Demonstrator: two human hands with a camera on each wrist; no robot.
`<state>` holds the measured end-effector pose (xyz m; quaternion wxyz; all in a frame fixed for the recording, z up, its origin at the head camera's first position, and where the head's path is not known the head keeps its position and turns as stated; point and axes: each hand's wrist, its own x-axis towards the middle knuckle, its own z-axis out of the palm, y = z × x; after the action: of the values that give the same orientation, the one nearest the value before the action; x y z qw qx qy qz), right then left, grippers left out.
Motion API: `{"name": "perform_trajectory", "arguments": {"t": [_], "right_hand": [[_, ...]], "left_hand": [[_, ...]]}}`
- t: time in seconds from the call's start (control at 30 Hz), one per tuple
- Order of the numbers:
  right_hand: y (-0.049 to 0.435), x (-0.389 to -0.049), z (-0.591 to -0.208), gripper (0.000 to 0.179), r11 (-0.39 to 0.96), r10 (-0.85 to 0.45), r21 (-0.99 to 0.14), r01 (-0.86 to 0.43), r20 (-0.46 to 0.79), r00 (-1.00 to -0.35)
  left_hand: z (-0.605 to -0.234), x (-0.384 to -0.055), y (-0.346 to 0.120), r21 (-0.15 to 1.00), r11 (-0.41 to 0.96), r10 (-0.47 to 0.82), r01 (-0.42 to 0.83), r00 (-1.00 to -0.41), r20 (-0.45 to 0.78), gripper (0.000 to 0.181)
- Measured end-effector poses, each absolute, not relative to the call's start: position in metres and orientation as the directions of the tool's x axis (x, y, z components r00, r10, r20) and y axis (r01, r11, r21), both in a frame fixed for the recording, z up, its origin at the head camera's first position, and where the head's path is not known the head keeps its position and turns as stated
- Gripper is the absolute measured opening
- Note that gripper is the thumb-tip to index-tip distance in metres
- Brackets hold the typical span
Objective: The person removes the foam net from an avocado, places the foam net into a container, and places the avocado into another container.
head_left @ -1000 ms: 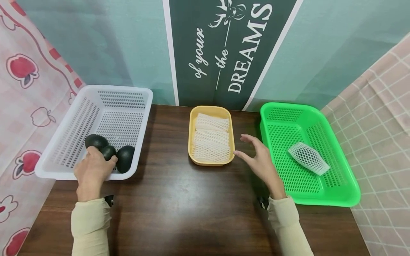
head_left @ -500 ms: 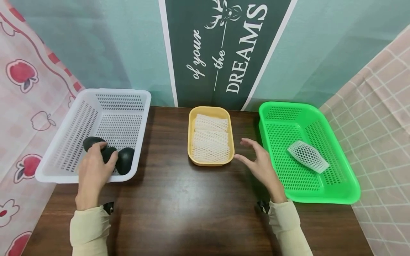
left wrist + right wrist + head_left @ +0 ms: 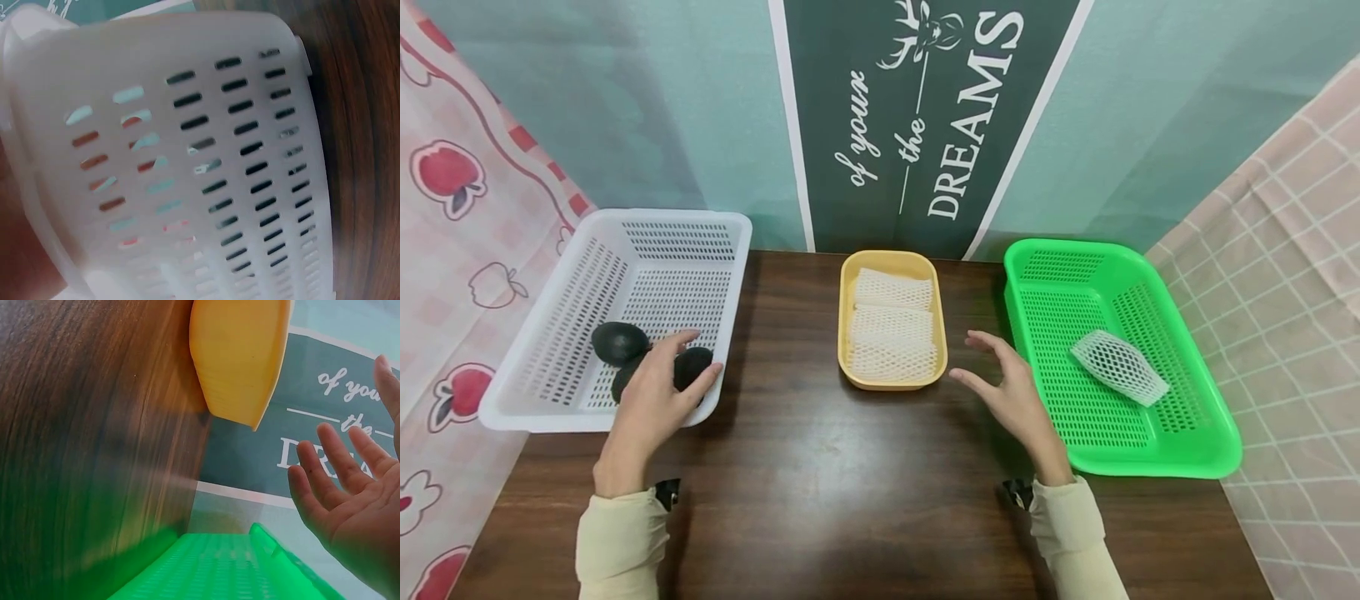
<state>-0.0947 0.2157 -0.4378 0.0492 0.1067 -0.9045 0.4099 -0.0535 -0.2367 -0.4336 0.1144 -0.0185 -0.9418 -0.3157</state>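
Note:
In the head view my left hand (image 3: 655,400) reaches over the near end of the white basket (image 3: 741,275), thumb and fingers spread on either side of a dark avocado (image 3: 692,365). Whether they touch it cannot be seen. Another avocado (image 3: 620,343) lies to the left, and a third is mostly covered by the hand. My right hand (image 3: 1011,392) hovers between the yellow tray (image 3: 891,385) and the green basket (image 3: 1017,308), holding nothing; its spread fingers (image 3: 340,459) show in the right wrist view. White foam net sleeves (image 3: 892,329) lie in the tray.
One more foam net sleeve (image 3: 1120,367) lies in the green basket. Brown wooden table (image 3: 850,492) runs between the containers. Behind stands a teal cloth backdrop (image 3: 692,100) with lettering. The white basket's slotted wall (image 3: 206,156) fills much of the left wrist view.
My left hand has lifted off the left and middle avocados and shifted right, over the right-hand one. The left avocado is now uncovered. My right hand has stayed nearly still.

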Motion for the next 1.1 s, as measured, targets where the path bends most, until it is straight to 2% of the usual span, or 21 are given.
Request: {"name": "perform_trajectory", "arguments": {"t": [0.27, 0.47, 1.1], "right_hand": [[0.220, -0.088, -0.437, 0.063, 0.629, -0.139, -0.746, -0.221, 0.171, -0.975], [0.224, -0.082, -0.434, 0.061, 0.624, -0.117, -0.743, -0.242, 0.217, -0.969], [0.264, -0.069, -0.417, 0.057, 0.576, -0.017, -0.763, -0.292, 0.347, -0.938]], "left_hand": [[-0.435, -0.059, -0.225, 0.552, 0.803, 0.060, 0.223, -0.953, 0.297, 0.057], [-0.436, -0.064, -0.218, 0.548, 0.784, 0.115, 0.293, -0.935, 0.336, 0.058], [-0.442, -0.069, -0.217, 0.591, 0.753, 0.119, 0.289, -0.943, 0.310, 0.051]]}}
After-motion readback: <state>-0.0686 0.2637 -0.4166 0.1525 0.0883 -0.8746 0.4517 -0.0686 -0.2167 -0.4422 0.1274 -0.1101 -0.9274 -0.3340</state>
